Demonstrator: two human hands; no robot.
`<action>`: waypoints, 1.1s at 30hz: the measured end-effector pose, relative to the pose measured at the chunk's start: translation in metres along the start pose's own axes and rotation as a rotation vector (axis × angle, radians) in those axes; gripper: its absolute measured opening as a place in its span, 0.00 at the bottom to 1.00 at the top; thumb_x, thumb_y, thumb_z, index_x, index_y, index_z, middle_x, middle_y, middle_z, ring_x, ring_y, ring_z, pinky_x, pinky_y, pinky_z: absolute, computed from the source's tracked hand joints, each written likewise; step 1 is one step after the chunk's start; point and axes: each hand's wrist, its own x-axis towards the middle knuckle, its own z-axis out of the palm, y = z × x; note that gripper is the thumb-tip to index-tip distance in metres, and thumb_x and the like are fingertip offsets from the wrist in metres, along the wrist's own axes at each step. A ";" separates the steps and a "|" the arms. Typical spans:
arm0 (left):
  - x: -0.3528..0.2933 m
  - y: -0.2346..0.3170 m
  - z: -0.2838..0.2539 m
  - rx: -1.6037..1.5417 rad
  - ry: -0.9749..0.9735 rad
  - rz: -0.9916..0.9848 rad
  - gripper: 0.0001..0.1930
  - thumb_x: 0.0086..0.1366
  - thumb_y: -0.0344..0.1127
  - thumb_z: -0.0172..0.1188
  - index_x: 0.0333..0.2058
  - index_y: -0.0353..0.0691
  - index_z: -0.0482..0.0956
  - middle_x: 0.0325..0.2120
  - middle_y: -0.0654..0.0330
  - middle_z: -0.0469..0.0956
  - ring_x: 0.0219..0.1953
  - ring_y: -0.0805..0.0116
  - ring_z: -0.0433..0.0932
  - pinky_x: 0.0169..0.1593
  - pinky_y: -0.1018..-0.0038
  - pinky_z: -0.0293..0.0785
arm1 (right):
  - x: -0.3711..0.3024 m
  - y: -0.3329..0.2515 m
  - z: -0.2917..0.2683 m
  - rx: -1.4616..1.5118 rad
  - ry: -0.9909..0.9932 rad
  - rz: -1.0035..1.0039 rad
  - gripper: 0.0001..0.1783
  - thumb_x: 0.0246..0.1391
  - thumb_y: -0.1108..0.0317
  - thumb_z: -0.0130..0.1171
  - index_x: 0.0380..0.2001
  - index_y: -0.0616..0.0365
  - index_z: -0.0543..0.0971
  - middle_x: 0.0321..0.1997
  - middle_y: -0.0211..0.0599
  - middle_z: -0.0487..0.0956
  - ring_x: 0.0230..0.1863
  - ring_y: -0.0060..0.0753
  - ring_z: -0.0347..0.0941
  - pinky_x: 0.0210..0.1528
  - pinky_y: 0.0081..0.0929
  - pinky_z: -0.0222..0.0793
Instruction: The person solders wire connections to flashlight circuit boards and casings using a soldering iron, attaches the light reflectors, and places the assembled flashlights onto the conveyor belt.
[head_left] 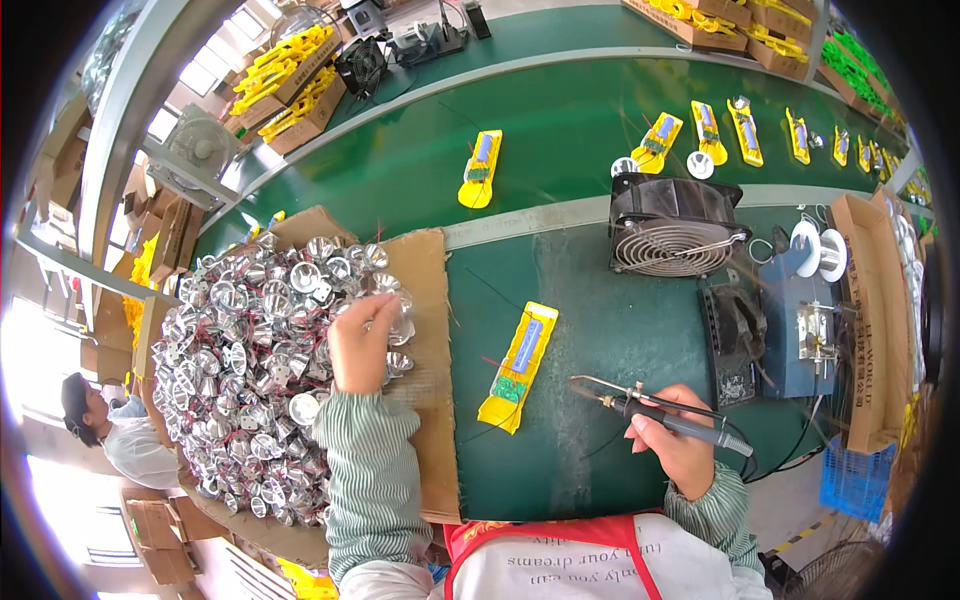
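My left hand (362, 342) is over the right edge of a big heap of shiny silver reflector cups (250, 370) with thin red wires. Its fingers are pinched together beside some cups; what they hold, if anything, is hidden. In my right hand (680, 445) is a soldering iron (675, 424) with a thin metal tube along it, its tip pointing left above the green bench. Between the hands lies a yellow plastic housing (497, 412), tilted, bearing a blue cylindrical cell (527, 345), a green circuit board (509, 388) and loose wires.
The heap lies on cardboard (437, 370). At right stand a black fan (668, 235), a blue box (795, 345), solder spools (831, 254) and a long carton (868, 330). A green conveyor (570, 130) beyond carries several yellow housings (481, 168). Another person (130, 440) is at far left.
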 end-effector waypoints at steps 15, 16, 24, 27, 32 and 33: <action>-0.107 0.019 0.051 -0.034 -0.317 0.040 0.03 0.52 0.28 0.59 0.26 0.35 0.77 0.21 0.55 0.74 0.26 0.58 0.71 0.31 0.67 0.67 | 0.017 -0.002 0.034 -0.090 -0.210 0.028 0.08 0.48 0.77 0.57 0.29 0.67 0.69 0.25 0.42 0.77 0.22 0.22 0.73 0.22 0.18 0.70; -0.107 0.018 0.052 -0.039 -0.312 0.069 0.02 0.53 0.27 0.58 0.26 0.36 0.77 0.22 0.55 0.74 0.27 0.57 0.70 0.32 0.66 0.66 | 0.019 0.000 0.036 -0.083 -0.210 0.033 0.08 0.48 0.77 0.57 0.30 0.67 0.69 0.25 0.41 0.77 0.22 0.22 0.73 0.23 0.18 0.70; -0.108 0.020 0.055 -0.061 -0.309 0.005 0.02 0.52 0.28 0.59 0.25 0.36 0.76 0.21 0.57 0.73 0.27 0.58 0.70 0.31 0.66 0.66 | 0.024 0.009 0.042 -0.098 -0.244 0.021 0.07 0.49 0.77 0.57 0.30 0.67 0.69 0.25 0.40 0.77 0.23 0.22 0.73 0.23 0.18 0.71; -0.107 0.021 0.056 -0.065 -0.294 -0.006 0.03 0.52 0.27 0.59 0.24 0.36 0.75 0.20 0.57 0.73 0.26 0.58 0.69 0.31 0.66 0.65 | 0.025 0.010 0.043 -0.083 -0.233 0.047 0.07 0.49 0.77 0.57 0.30 0.67 0.69 0.25 0.40 0.77 0.23 0.21 0.73 0.23 0.18 0.71; -0.106 0.019 0.057 -0.040 -0.294 0.041 0.03 0.51 0.27 0.59 0.23 0.36 0.75 0.19 0.58 0.72 0.26 0.58 0.69 0.31 0.66 0.65 | 0.027 0.008 0.044 -0.106 -0.248 0.040 0.08 0.49 0.77 0.57 0.30 0.68 0.69 0.25 0.41 0.77 0.24 0.22 0.74 0.24 0.18 0.71; -0.106 0.019 0.057 -0.051 -0.295 0.032 0.03 0.51 0.27 0.59 0.23 0.36 0.75 0.19 0.58 0.72 0.26 0.58 0.69 0.30 0.66 0.65 | 0.027 0.008 0.044 -0.106 -0.248 0.042 0.08 0.49 0.77 0.57 0.30 0.68 0.69 0.25 0.41 0.77 0.24 0.22 0.74 0.24 0.18 0.71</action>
